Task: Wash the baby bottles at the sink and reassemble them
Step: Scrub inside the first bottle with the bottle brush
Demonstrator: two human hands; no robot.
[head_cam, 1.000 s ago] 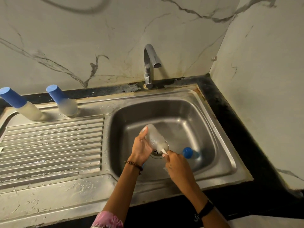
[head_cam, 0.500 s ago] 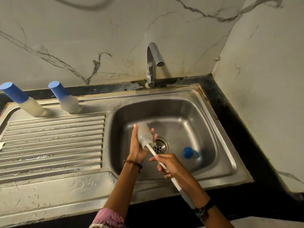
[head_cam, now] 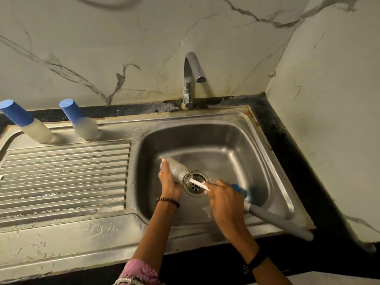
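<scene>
While my left hand (head_cam: 169,185) grips the bottle (head_cam: 174,170), its mouth has tilted right. My right hand (head_cam: 223,200) grips the brush (head_cam: 197,183), now pushed nearer the mouth.

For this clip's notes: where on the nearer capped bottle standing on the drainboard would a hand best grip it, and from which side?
Grip the pale body of the capped bottle below its blue cap, coming from the front, the person's side. It stands upright near the drainboard's back edge, close to the wall, so the front is open. The body is wider than the cap, and a pull on the cap might lift it off.

1 head-worn camera looks steeply down, close over the sink (head_cam: 242,124).
</scene>
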